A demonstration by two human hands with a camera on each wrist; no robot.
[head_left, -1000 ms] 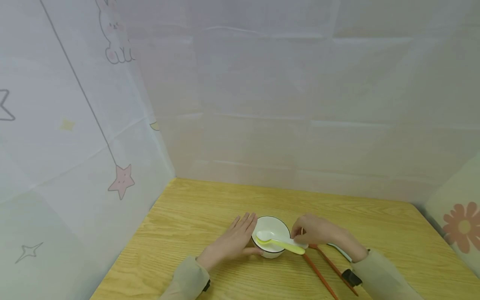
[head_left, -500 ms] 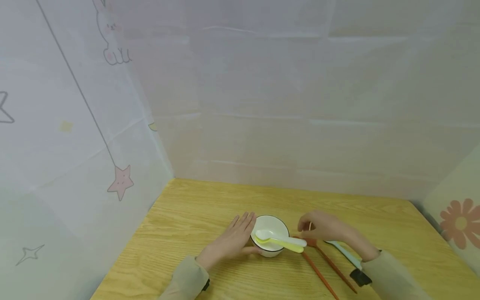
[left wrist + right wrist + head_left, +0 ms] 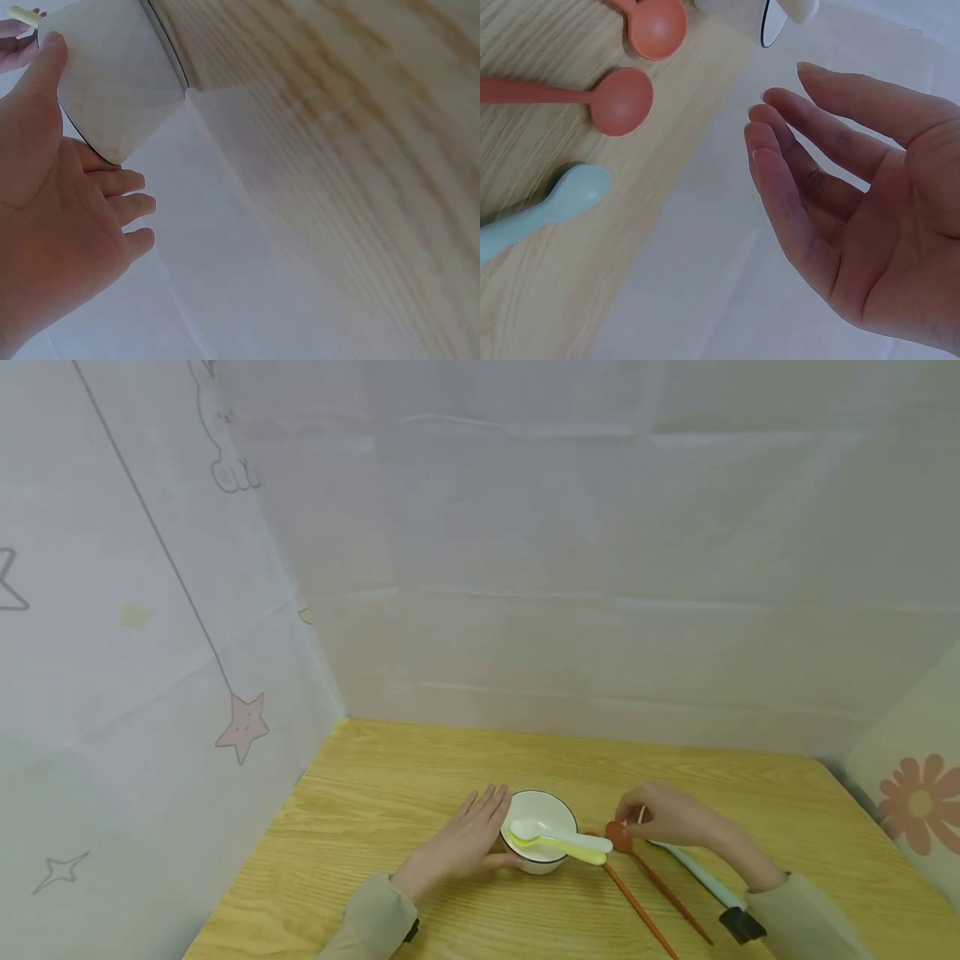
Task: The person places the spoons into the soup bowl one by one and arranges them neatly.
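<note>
A white bowl [image 3: 553, 808] with a dark rim stands on the wooden table. My left hand [image 3: 468, 837] rests along its left side, fingers extended, thumb against the near wall; the left wrist view shows thumb and forefinger at the bowl [image 3: 112, 75]. Two spoons lean in the bowl side by side, one white [image 3: 592, 842] and one yellow-green [image 3: 587, 854], handles over the right rim. My right hand [image 3: 667, 816] hovers over the orange-red spoon [image 3: 621, 101], its fingers loosely bent with nothing between them. Beside that spoon lie another orange spoon [image 3: 657, 30] and a mint-green spoon [image 3: 577, 193].
The wooden table [image 3: 420, 756] meets a pale cloth wall [image 3: 525, 568] at the back. Another printed cloth wall [image 3: 112, 693] stands at the left, and one with a red flower [image 3: 921, 803] at the right. Black straps circle both wrists.
My right hand has let go of the white spoon's handle and moved right, uncovering the orange-red and mint-green spoons. My left hand and the bowl stay in place.
</note>
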